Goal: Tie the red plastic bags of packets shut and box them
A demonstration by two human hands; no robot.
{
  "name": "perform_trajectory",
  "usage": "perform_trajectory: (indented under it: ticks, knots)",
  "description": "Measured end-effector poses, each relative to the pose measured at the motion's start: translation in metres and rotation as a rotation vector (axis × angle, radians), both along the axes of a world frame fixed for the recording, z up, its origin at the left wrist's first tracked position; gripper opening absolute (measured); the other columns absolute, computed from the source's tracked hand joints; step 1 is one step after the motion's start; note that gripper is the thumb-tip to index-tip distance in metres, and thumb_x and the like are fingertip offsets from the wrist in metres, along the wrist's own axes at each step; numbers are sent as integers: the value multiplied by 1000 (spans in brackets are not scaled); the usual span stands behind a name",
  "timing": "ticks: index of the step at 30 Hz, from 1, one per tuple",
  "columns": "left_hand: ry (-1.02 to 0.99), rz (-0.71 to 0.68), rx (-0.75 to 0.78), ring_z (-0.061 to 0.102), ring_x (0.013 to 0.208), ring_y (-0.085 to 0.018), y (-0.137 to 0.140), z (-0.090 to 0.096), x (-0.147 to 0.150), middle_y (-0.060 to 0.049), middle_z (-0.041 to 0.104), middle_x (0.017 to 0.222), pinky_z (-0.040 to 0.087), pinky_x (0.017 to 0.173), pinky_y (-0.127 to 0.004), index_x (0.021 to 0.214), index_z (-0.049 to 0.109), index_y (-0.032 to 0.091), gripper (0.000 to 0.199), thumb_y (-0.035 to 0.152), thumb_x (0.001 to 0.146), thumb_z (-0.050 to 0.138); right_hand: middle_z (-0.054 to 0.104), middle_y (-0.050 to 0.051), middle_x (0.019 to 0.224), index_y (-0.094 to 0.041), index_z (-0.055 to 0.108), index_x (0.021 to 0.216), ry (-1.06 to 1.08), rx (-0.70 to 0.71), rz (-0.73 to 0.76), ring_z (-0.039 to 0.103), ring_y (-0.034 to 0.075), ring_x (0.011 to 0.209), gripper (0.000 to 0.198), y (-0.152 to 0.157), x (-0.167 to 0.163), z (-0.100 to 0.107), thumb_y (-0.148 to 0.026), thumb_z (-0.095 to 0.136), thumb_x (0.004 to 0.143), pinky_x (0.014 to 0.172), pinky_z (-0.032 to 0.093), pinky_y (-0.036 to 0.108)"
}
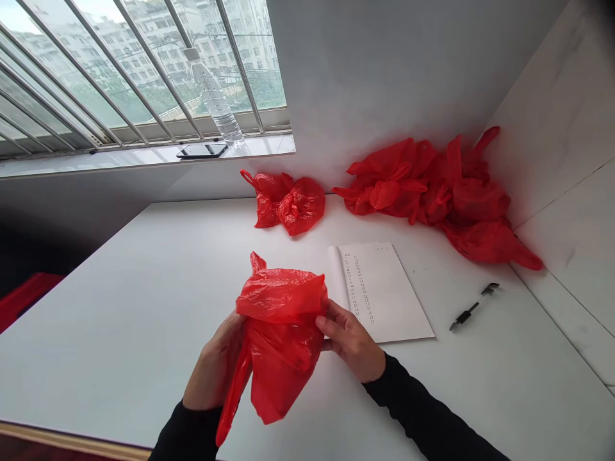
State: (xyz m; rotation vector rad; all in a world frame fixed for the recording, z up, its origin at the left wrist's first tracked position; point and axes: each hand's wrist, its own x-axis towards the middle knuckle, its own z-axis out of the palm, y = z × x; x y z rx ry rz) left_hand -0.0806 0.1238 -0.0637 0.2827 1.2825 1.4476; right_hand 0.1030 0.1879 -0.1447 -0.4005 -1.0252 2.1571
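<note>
A red plastic bag [283, 333] is held up over the near part of the white table, its handle loops hanging at the left and sticking up at the top. My left hand [221, 358] is at the bag's left side, its fingertips hidden behind the plastic. On the right edge, my right hand [348, 336] pinches the bag between thumb and fingers. What the bag contains, if anything, is hidden. Just beyond my right hand lies an open notepad [394, 288] with columns of handwritten numbers.
Two knotted red bags [291, 202] sit at the table's back edge. A heap of red bags [432, 192] fills the back right corner. A black pen [473, 307] lies right of the notepad. On the windowsill are a water bottle [218, 102] and a phone [202, 151].
</note>
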Motion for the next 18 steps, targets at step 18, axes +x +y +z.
perform_trajectory:
  ticks: [18]
  knots:
    - [95,-134,88,72,97,-29,-8,5,9,-6,76,105,59,72,-27,98,77,24,27,33,73,82,65,5,108,-24,59,122,-62,96,-17,63,20,87,41,1,1,4,-37,74,87,74,53,34]
